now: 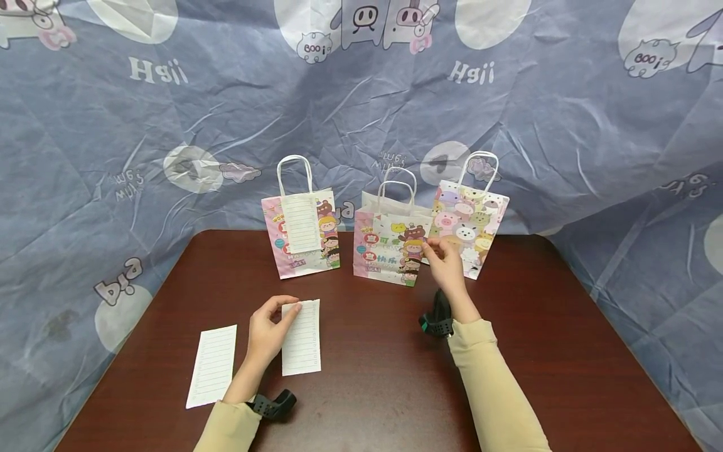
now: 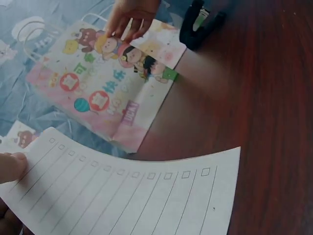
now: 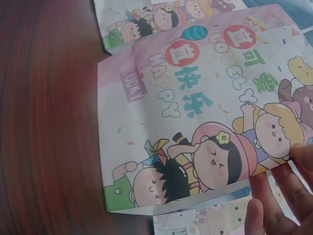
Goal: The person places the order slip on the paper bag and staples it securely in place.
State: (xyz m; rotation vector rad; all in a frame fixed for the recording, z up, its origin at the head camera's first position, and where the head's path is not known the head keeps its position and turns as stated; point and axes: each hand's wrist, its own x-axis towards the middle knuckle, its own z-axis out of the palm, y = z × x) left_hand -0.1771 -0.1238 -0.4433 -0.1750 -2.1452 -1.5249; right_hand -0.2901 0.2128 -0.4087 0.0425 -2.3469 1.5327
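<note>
My left hand point(image 1: 267, 331) pinches a lined checklist sheet point(image 1: 302, 342) near its upper left corner; in the left wrist view the lined sheet point(image 2: 146, 196) bends in a curve, with a thumb point(image 2: 12, 166) on its edge. My right hand point(image 1: 446, 267) pinches the right side edge of the middle paper gift bag point(image 1: 390, 251), thumb on the printed front and fingers behind. The bag stands upright with its top open. In the right wrist view, the cartoon front of this gift bag point(image 3: 195, 112) fills most of the picture.
Left of it stands another gift bag point(image 1: 273, 242) with a lined sheet point(image 1: 302, 223) at its front below the handle. Behind, at right, is an animal-print gift bag point(image 1: 465, 229). A further lined sheet point(image 1: 211, 366) lies at the left of the brown table point(image 1: 384, 389). A patterned cloth point(image 1: 361, 113) hangs behind.
</note>
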